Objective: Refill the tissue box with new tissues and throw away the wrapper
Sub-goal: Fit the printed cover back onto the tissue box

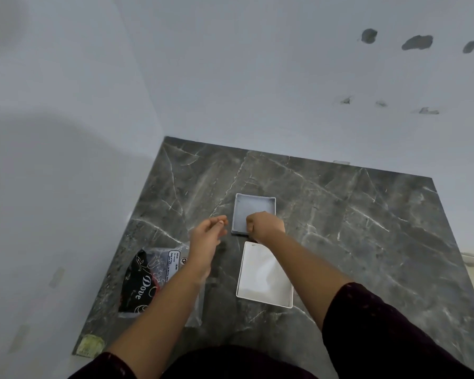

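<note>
The right hand (264, 224) is clenching over the near edge of the grey tray (253, 213). The left hand (207, 236) is hovering with fingers loosely spread, above the tissue pack (145, 280) lying beside the white box (263, 274).

We see a dark grey marble-look tabletop (340, 228), smooth with a dull sheen, in the frame's centre. At lower left, a crinkly glossy plastic wrapper (145, 280). The white tray (263, 274) looks like smooth plastic; the walls (230, 77) are matt.

2 box halves (253, 212) (263, 274) (1 grey, 1 white), 1 wrapper (145, 280), 2 hands (207, 236) (264, 225).
</note>
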